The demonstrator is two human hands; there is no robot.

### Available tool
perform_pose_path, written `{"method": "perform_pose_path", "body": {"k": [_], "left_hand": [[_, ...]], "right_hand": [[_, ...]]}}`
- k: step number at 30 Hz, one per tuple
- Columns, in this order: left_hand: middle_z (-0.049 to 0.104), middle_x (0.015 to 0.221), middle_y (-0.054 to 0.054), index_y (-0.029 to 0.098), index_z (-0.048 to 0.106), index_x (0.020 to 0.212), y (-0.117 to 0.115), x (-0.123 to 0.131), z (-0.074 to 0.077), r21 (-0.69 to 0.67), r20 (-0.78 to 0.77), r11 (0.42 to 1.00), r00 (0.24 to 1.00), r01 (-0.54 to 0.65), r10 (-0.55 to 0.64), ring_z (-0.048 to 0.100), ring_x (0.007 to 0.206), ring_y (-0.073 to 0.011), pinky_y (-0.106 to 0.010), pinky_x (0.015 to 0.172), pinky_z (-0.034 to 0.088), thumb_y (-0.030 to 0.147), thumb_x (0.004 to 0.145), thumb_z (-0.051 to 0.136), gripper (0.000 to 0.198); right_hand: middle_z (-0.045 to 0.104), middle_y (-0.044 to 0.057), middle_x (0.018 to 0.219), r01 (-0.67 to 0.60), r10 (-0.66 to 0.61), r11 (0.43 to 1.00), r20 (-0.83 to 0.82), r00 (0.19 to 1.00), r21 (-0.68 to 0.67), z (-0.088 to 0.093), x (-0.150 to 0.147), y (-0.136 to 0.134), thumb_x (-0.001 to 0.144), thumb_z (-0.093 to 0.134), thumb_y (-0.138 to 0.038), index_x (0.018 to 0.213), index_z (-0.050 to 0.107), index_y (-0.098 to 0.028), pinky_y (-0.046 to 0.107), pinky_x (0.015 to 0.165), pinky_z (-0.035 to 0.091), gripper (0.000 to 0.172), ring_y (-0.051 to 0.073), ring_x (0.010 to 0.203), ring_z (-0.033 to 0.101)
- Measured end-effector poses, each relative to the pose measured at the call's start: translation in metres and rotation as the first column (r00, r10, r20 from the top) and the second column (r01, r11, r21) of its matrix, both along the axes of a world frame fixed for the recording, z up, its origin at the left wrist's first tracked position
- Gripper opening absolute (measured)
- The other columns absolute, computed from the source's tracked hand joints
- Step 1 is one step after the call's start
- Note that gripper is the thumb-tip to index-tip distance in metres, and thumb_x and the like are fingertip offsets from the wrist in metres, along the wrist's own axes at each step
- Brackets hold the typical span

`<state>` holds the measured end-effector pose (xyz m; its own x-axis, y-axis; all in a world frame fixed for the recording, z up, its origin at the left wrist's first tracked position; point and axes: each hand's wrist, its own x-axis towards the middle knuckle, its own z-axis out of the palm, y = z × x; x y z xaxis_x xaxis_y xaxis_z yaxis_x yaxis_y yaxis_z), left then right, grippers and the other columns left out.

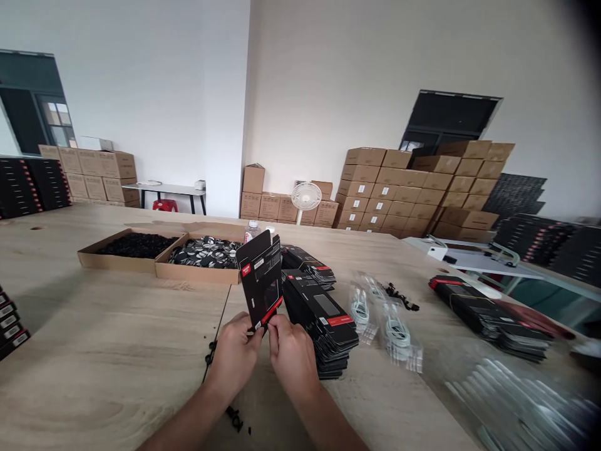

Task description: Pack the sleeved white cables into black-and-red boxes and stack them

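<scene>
A black cardboard packaging box (260,282) with red and white print stands tilted up over the table, its top flaps spread. My left hand (236,351) pinches its lower left edge. With thumb and fingers closed, my right hand (292,351) grips the lower right corner by the red strip. Just beyond my right hand lies a fanned stack of flat black boxes (323,313), with another stack (307,263) behind it. Bagged white cables (397,329) rest to the right of the stacks.
Two shallow cartons stand at the back left, one with small black parts (138,244), one with black-and-white round pieces (206,252). A bottle (252,230) is behind my hands. More flat boxes (488,316) and clear plastic sleeves (521,401) lie at right.
</scene>
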<state>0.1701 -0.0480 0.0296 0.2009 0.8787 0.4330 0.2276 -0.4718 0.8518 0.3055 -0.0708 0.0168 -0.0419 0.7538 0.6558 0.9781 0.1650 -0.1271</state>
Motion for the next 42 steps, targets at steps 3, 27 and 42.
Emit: {"method": "perform_pose_path", "body": {"k": [3,27,42], "left_hand": [[0.065,0.077,-0.004,0.021,0.071,0.073,-0.001,0.001,0.002,-0.023,-0.023,1.0,1.0,-0.017,0.016,0.062,0.081,-0.022,-0.029,0.074,0.044,0.017,0.081,0.053,0.02],[0.076,0.093,-0.006,0.015,0.074,0.102,0.004,-0.025,0.02,-0.396,0.496,0.768,0.821,0.503,-0.282,0.069,0.085,-0.0254,-0.034,0.078,0.052,0.037,0.068,0.074,0.04],[0.073,0.098,-0.013,0.014,0.072,0.101,-0.006,-0.021,0.008,-0.608,0.688,0.314,0.681,0.73,-0.251,0.068,0.085,-0.0228,-0.032,0.068,0.055,0.062,0.075,0.067,0.055]], "right_hand": [[0.065,0.004,0.061,0.011,-0.011,1.0,0.055,0.998,0.014,0.002,-0.002,0.0,0.089,0.044,-0.012,0.08,0.059,-0.019,0.031,0.057,0.03,0.019,0.019,0.056,0.059],[0.059,-0.001,0.07,-0.624,0.155,0.782,-0.964,0.217,-0.015,0.012,0.01,0.008,0.086,0.057,-0.055,0.081,0.059,-0.02,0.025,0.055,0.042,0.035,0.014,0.06,0.052],[0.061,0.001,0.091,-0.639,0.269,0.768,-0.923,0.276,0.033,0.045,0.028,-0.008,0.08,0.068,-0.039,0.12,0.055,-0.026,0.027,0.059,0.045,0.044,0.014,0.066,0.055]]}}
